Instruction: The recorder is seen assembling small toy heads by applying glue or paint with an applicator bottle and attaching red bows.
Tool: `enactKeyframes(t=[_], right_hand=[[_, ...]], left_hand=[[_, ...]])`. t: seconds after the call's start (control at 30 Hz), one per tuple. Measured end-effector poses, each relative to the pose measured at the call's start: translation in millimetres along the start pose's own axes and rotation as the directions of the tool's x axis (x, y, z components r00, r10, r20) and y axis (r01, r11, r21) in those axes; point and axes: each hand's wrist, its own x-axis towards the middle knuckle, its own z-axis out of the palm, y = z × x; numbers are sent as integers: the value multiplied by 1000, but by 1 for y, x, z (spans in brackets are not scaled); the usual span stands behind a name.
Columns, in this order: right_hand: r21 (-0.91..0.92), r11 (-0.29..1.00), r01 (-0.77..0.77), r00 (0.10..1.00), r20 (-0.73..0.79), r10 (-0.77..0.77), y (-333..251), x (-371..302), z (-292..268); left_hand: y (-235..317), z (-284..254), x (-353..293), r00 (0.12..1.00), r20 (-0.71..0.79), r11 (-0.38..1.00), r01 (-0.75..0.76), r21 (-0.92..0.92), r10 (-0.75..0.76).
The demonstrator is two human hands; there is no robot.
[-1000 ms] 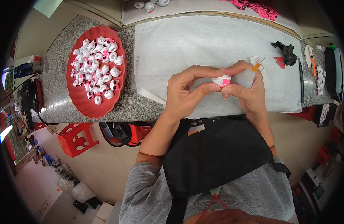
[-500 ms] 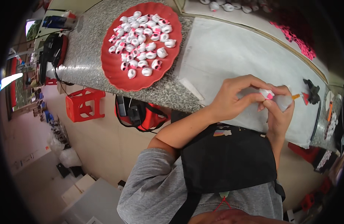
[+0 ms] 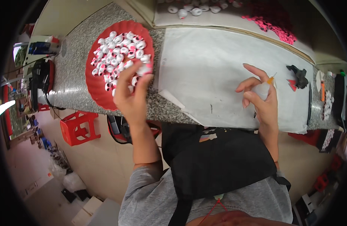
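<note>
Between the thumb and finger of my left hand [image 3: 130, 98] is a small white-and-pink piece [image 3: 144, 70], pinched above the right side of a red scalloped plate [image 3: 91, 83]. The plate carries many similar rounded white pieces [image 3: 114, 62] with pink and black parts, some with a hole. My right hand [image 3: 267, 107] is over the white paper sheet [image 3: 203, 60]. It curls round a translucent squeeze bottle [image 3: 261, 90] with an orange base and a thin needle tip, while the forefinger stretches out free.
On the shelf behind the sheet lie white pieces [image 3: 196, 11] and a heap of small pink parts [image 3: 275, 33]. A crumpled black item [image 3: 298, 76] and a red triangular scrap [image 3: 292, 85] rest at the sheet's right. A red stool [image 3: 79, 129] stands below the counter's left.
My left hand has moved left from beside the right hand to the plate, carrying the white-and-pink piece. The right hand keeps the bottle, its fingers now spread. The view has shifted.
</note>
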Motion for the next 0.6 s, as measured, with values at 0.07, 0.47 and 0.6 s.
enactKeyframes(t=[0.07, 0.47, 0.6], right_hand=[[-28, 999, 27, 1000, -15, -27, 2, 0, -6], [175, 976, 128, 987, -122, -107, -4, -29, -25], [55, 977, 204, 955, -231, -186, -7, -31, -34]], left_hand=[[-2, -2, 9, 1000, 23, 982, -4, 188, 0], [-18, 163, 92, 773, 400, 576, -634, 516, 493], [12, 145, 74, 879, 415, 954, -290, 71, 236]])
